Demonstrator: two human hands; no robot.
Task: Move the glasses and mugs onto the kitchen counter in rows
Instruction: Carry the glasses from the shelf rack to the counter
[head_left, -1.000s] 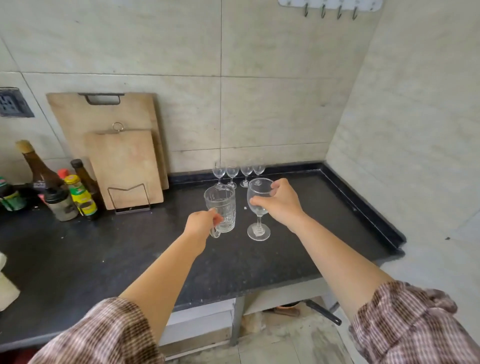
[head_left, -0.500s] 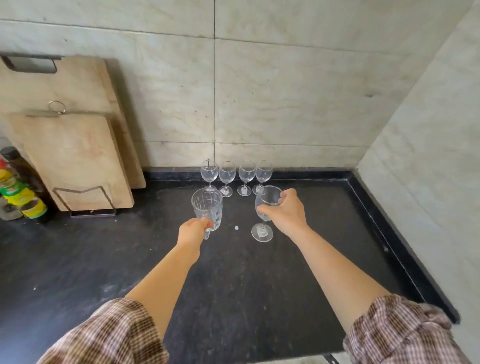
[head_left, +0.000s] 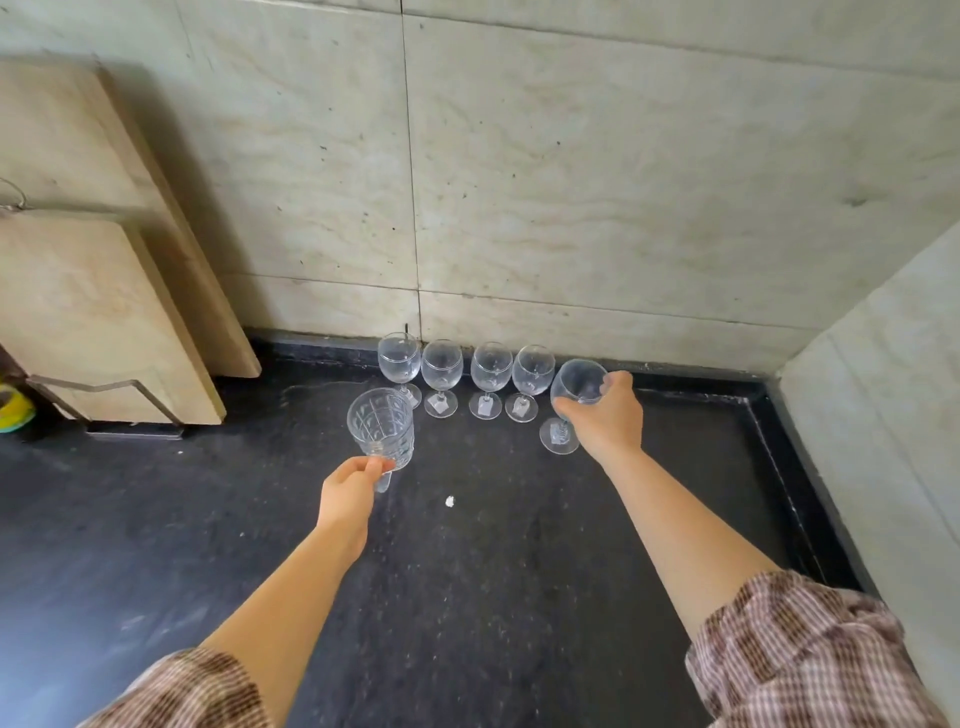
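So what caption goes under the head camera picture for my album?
Right hand adds a clear stemmed wine glass to the row; left hand holds a patterned glass mug.

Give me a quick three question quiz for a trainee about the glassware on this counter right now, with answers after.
1. How many wine glasses stand unheld in the row by the wall?
2. True or false: the left hand holds the patterned glass mug.
3. The right hand holds a wine glass at which end of the row: A left, B right?

Key:
1. Four; the leftmost stands behind the mug.
2. True.
3. B, beside the rightmost standing glass.
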